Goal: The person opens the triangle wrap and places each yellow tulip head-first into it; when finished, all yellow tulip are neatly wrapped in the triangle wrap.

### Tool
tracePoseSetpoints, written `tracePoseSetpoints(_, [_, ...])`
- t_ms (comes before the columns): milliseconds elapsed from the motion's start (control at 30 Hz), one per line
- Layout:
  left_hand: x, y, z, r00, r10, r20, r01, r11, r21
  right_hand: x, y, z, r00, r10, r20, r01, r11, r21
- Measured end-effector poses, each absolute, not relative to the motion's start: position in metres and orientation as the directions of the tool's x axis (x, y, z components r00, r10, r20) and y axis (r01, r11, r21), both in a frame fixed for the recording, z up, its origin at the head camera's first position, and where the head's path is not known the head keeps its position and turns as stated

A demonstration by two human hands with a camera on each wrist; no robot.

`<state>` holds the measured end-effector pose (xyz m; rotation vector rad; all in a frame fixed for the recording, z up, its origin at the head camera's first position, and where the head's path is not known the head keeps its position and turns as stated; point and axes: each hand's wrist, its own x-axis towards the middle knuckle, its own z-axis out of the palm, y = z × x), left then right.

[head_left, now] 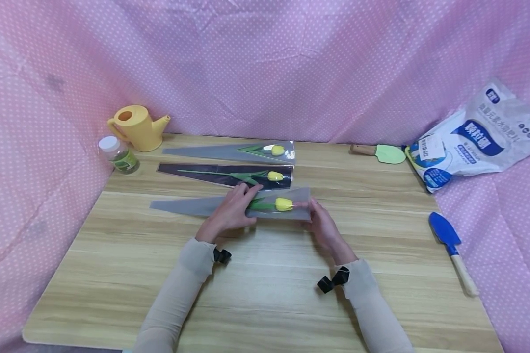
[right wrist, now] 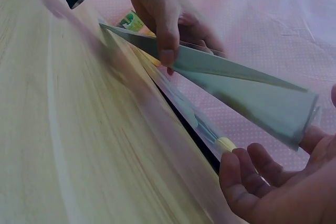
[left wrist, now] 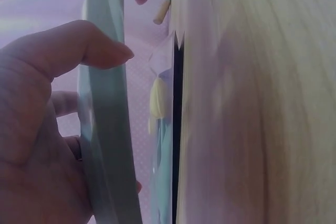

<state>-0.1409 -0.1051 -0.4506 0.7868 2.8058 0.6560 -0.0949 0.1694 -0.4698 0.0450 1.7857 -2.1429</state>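
Note:
In the head view my left hand [head_left: 236,206] grips a long tapered flower sleeve [head_left: 190,206], grey with a clear front, across its middle. Inside it lies a yellow tulip [head_left: 284,204] with green leaves. My right hand [head_left: 324,225] is at the sleeve's wide end, one finger showing through the clear film. The right wrist view shows the sleeve's grey back [right wrist: 252,87] raised off the table, and the other right fingers [right wrist: 231,177] loosely bent below it. Behind lie a black sleeve [head_left: 198,174] and another grey sleeve [head_left: 194,154], each with a yellow tulip.
A yellow watering can [head_left: 143,130] and a white-capped bottle [head_left: 121,157] stand back left. At the right are a green trowel [head_left: 389,154], a blue trowel [head_left: 445,229] and a white printed bag [head_left: 472,142] leaning on the pink dotted cloth [head_left: 265,63]. Everything sits on a wooden table [head_left: 265,304].

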Motion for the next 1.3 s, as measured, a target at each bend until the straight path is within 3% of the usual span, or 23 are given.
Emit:
tracePoseSetpoints(267, [-0.146,-0.119,-0.449,-0.853,0.51,-0.116,0.418,0.799,0.432,-0.098,0.172,-0.476,-0.939,-0.186,-0.288,0.284,0.052,-0.958])
tracePoseSetpoints(433, [-0.148,-0.128,-0.449,-0.841,0.501,-0.203,0.385,0.819,0.426,-0.097,0.166,-0.484,-0.944,-0.201,-0.261,0.205,0.262,-0.943])
tracePoseSetpoints(700, [-0.148,-0.132,-0.449,-0.828,0.484,-0.282,0.356,0.843,0.402,-0.093,0.153,-0.487,-0.965,-0.166,-0.201,0.097,0.486,-0.869])
tracePoseSetpoints(1300, [-0.144,-0.134,-0.448,-0.828,0.454,-0.33,0.325,0.867,0.378,-0.094,0.149,-0.487,-0.971,-0.183,-0.151,0.011,0.599,-0.801])
